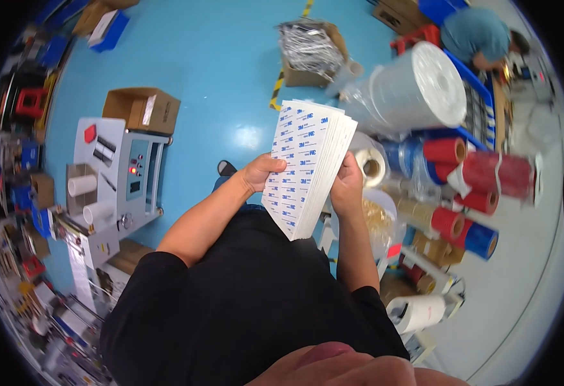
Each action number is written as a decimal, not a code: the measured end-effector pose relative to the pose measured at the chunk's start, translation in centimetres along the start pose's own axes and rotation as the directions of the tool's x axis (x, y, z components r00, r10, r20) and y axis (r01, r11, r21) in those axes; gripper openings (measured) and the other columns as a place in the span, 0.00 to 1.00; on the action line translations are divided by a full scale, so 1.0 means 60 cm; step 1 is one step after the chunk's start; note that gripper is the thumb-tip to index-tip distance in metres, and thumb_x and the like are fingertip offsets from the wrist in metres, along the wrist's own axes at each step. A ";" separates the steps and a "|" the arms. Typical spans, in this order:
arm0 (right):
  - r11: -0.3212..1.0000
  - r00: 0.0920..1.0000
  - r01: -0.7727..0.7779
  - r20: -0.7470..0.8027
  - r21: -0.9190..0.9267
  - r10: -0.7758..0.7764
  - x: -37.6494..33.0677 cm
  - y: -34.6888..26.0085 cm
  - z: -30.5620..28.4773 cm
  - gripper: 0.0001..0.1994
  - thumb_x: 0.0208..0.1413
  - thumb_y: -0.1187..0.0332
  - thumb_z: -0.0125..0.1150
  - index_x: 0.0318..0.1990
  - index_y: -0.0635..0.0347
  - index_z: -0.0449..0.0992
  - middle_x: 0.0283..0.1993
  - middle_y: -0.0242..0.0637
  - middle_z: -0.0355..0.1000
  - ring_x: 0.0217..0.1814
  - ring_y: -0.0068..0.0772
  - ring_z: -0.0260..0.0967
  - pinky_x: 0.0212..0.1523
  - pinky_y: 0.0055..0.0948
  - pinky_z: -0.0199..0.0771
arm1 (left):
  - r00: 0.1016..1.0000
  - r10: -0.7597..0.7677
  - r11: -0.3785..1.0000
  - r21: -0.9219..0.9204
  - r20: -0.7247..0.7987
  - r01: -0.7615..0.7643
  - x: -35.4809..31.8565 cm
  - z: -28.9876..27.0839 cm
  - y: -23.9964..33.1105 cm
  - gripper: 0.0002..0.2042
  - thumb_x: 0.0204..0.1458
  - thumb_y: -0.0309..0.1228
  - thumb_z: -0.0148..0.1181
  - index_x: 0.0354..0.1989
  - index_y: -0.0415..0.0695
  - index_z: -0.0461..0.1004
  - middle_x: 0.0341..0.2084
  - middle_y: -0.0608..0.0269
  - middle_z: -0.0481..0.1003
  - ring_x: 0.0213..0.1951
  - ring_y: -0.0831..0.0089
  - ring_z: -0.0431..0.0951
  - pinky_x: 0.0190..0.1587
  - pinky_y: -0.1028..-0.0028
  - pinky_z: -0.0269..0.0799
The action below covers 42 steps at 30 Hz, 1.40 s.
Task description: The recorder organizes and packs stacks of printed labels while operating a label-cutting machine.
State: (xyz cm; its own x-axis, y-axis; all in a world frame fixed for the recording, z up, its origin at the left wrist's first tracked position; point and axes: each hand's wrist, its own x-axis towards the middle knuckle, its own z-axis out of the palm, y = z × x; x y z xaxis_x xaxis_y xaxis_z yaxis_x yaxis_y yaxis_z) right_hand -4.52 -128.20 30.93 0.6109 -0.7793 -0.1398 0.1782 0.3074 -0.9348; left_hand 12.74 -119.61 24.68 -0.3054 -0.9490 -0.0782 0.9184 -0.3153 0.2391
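Observation:
A thick stack of white sheets (295, 164) with blue print is held upright in front of my body, its layered edges facing right. My left hand (264, 172) grips the left edge, thumb lying across the printed face. On the other side my right hand (347, 183) is closed round the right edge, its fingers partly hidden behind the stack. The sheets fan slightly at the top right corner.
To the left stands a grey machine (111, 174) with white rolls, and a cardboard box (143, 109) behind it. At right are a large wrapped roll (411, 90), red film rolls (494, 177) and a tub (382, 222). A co-worker (478, 35) bends over at far right.

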 end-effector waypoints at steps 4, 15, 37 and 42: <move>0.928 0.989 -0.019 0.130 -0.371 0.072 0.099 0.000 0.138 0.22 0.51 0.76 0.63 0.54 0.66 0.65 0.50 0.37 0.71 0.51 0.28 0.69 0.52 0.27 0.69 | 0.981 0.192 0.981 -0.008 -0.002 -0.192 -0.070 -0.039 0.092 0.32 0.44 0.32 0.68 0.59 0.37 0.63 0.51 0.51 0.72 0.50 0.62 0.76 0.54 0.65 0.71; 0.877 0.817 -0.478 0.342 -0.051 0.465 0.380 0.170 0.481 0.11 0.55 0.68 0.53 0.39 0.67 0.76 0.37 0.40 0.74 0.38 0.35 0.72 0.43 0.27 0.70 | 0.876 0.482 0.870 -0.127 0.013 -0.477 -0.361 -0.178 0.436 0.31 0.42 0.27 0.68 0.57 0.35 0.65 0.51 0.49 0.72 0.49 0.58 0.76 0.52 0.60 0.72; 0.732 0.053 0.295 0.776 -0.614 0.629 0.754 0.332 1.160 0.27 0.53 0.66 0.63 0.58 0.66 0.62 0.58 0.44 0.64 0.59 0.34 0.62 0.59 0.33 0.62 | -0.055 0.781 0.340 0.497 -0.622 -0.798 -0.728 -0.294 0.826 0.27 0.46 0.25 0.64 0.56 0.35 0.63 0.48 0.49 0.73 0.46 0.63 0.77 0.50 0.65 0.73; 0.713 0.169 -0.246 0.695 -0.657 0.699 0.841 0.552 1.259 0.31 0.52 0.72 0.62 0.62 0.67 0.55 0.59 0.46 0.62 0.60 0.36 0.62 0.59 0.35 0.64 | -0.413 0.581 0.433 0.695 -0.702 -0.574 -0.675 -0.421 0.961 0.27 0.45 0.31 0.68 0.52 0.34 0.65 0.44 0.52 0.74 0.43 0.69 0.76 0.47 0.71 0.73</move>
State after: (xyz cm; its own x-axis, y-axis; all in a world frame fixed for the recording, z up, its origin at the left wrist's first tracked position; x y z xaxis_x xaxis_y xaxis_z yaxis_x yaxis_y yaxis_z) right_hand 90.49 -116.07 17.58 0.7639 0.4627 -0.4498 -0.5298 0.0517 -0.8466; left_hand 84.43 -99.36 17.17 0.8359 0.2076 -0.5082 0.3978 0.4088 0.8214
